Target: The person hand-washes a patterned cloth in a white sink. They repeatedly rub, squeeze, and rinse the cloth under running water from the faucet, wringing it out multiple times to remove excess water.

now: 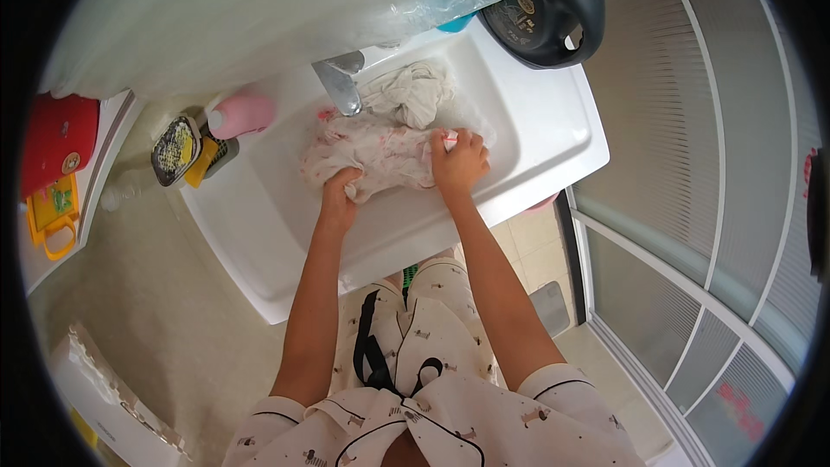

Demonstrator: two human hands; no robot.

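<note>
A wet white cloth with pink and red marks [382,152] lies bunched in a white sink basin [279,233]. My left hand [340,191] grips its near left edge, with a fold sticking out by the thumb. At the cloth's right end, my right hand [459,162] is closed around the fabric, and a small white tip with a red line shows between its fingers. Behind sits a second bundle, a plain off-white cloth [415,91]. Suds lie around both cloths. The metal faucet [340,84] reaches over the marked cloth's far edge.
A black jug with a handle [545,26] stands on the sink's back right corner. On the left ledge are a pink bottle [243,115], a brush [175,150] and a yellow sponge [202,163]. A translucent plastic sheet [246,6] hangs overhead. Ribbed sliding panels [648,97] stand at right.
</note>
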